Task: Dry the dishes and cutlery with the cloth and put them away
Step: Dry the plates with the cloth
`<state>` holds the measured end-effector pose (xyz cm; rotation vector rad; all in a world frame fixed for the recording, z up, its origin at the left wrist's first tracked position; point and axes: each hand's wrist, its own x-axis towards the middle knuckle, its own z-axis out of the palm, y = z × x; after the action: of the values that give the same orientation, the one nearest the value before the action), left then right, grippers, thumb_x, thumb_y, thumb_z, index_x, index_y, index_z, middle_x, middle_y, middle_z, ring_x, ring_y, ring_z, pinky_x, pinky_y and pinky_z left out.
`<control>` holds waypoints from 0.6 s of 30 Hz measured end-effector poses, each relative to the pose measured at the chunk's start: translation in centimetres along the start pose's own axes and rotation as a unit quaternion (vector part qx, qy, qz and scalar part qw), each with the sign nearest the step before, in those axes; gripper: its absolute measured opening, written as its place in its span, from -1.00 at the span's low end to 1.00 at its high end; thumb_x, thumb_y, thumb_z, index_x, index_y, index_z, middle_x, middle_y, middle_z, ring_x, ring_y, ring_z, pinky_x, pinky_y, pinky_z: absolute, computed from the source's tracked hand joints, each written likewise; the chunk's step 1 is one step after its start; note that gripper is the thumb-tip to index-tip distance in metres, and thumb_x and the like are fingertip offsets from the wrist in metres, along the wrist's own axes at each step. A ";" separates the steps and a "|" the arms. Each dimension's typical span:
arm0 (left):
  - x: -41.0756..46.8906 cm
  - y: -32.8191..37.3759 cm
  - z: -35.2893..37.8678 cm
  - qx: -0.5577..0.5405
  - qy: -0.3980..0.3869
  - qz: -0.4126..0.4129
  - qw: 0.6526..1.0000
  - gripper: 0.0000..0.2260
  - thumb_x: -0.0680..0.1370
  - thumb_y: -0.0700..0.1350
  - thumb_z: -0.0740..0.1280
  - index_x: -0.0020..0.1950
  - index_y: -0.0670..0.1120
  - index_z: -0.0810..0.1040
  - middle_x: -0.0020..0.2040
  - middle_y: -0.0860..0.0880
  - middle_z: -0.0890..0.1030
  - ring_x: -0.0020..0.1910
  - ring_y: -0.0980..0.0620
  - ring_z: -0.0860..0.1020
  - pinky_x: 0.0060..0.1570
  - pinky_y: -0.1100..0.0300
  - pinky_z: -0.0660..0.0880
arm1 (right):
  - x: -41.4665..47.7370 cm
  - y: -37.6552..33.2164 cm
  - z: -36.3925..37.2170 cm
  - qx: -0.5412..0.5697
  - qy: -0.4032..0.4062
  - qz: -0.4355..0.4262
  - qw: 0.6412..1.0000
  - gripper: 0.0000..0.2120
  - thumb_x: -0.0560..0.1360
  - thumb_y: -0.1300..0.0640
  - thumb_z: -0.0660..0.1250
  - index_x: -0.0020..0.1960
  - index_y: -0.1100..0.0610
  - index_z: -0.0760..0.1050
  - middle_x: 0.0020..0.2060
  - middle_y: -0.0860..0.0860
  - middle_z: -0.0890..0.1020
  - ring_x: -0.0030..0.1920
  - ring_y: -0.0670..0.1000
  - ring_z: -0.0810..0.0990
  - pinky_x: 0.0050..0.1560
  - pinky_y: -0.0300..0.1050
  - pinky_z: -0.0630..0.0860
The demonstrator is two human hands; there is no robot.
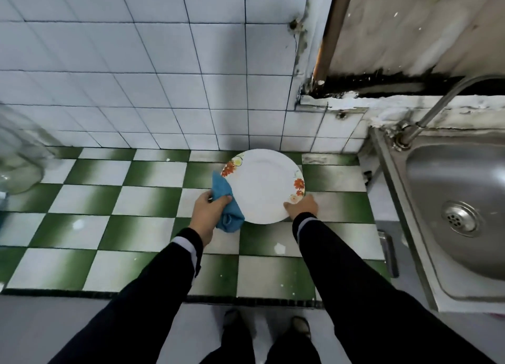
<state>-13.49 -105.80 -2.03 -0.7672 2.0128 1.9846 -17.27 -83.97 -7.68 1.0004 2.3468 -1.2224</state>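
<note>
A white plate with orange flowers on its rim is held above the green-and-white checkered counter, near the back wall. My right hand grips the plate's near right edge, thumb on top. My left hand grips a blue cloth bunched against the plate's left edge; part of the cloth hangs below the hand.
A steel sink with a drain and a curved tap stands at the right. A clear glass jar sits at the counter's far left. White tiled wall rises behind. The counter's front edge runs just before my feet.
</note>
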 end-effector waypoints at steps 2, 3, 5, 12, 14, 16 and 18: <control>0.7 -0.2 -0.9 0.006 -0.016 -0.009 1.000 -0.68 0.54 -0.20 0.40 0.27 -0.21 0.50 0.16 -0.17 0.63 0.10 -0.12 0.61 0.01 0.08 0.57 | 0.0 0.3 0.5 0.019 0.011 0.003 1.000 -0.46 0.46 0.16 0.48 0.32 0.32 0.34 0.27 0.25 0.54 0.27 0.23 0.53 0.20 0.00 0.46; 1.0 -0.3 -1.2 0.008 -0.023 -0.012 1.000 -0.67 0.53 -0.19 0.40 0.28 -0.20 0.50 0.16 -0.16 0.63 0.11 -0.12 0.61 0.02 0.07 0.58 | 0.0 0.3 0.5 0.034 0.013 0.007 0.999 -0.48 0.46 0.18 0.48 0.31 0.32 0.34 0.25 0.24 0.54 0.26 0.24 0.53 0.20 0.01 0.47; 1.3 -0.3 -1.8 0.013 -0.033 -0.017 0.999 -0.68 0.54 -0.19 0.40 0.27 -0.19 0.49 0.14 -0.13 0.63 0.10 -0.10 0.61 -0.04 0.09 0.57 | 0.2 0.3 0.4 0.072 0.016 0.019 0.997 -0.51 0.46 0.23 0.45 0.29 0.29 0.32 0.23 0.22 0.55 0.24 0.24 0.54 0.22 0.06 0.51; 2.5 0.4 -3.0 0.004 -0.044 -0.034 0.998 -0.66 0.54 -0.16 0.41 0.28 -0.21 0.47 0.16 -0.17 0.62 0.10 -0.14 0.62 0.11 -0.06 0.58 | -0.2 1.4 -1.1 0.227 0.012 0.043 0.973 -0.75 0.50 0.30 0.30 0.10 0.17 0.29 0.08 0.17 0.50 0.05 0.20 0.53 0.04 0.31 0.59; 2.6 0.8 -2.9 -0.003 -0.048 -0.036 0.998 -0.65 0.54 -0.17 0.40 0.30 -0.21 0.47 0.16 -0.18 0.62 0.10 -0.15 0.62 0.09 -0.05 0.58 | -0.8 1.3 -2.0 0.279 -0.003 0.052 0.959 -0.76 0.54 0.35 0.24 0.15 0.20 0.26 0.10 0.17 0.43 0.04 0.17 0.48 -0.09 0.23 0.59; 2.7 1.1 -2.7 -0.010 -0.051 -0.036 0.998 -0.66 0.54 -0.18 0.40 0.29 -0.20 0.47 0.15 -0.17 0.62 0.10 -0.15 0.62 0.05 -0.02 0.58 | -1.0 1.2 -2.9 0.301 -0.020 0.048 0.952 -0.72 0.57 0.38 0.19 0.24 0.23 0.24 0.13 0.15 0.38 0.08 0.17 0.44 -0.16 0.15 0.55; 2.7 1.4 -2.7 -0.014 -0.054 -0.038 0.998 -0.67 0.54 -0.18 0.40 0.29 -0.20 0.48 0.14 -0.16 0.63 0.09 -0.14 0.62 0.00 0.01 0.58 | -1.2 1.1 -3.5 0.307 -0.027 0.050 0.950 -0.63 0.59 0.39 0.16 0.36 0.25 0.20 0.16 0.14 0.36 0.11 0.17 0.42 -0.07 0.16 0.53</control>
<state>-15.93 -109.03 -1.94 -0.7147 1.8715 1.9720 -15.49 -81.26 -5.57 1.2192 1.8680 -1.9649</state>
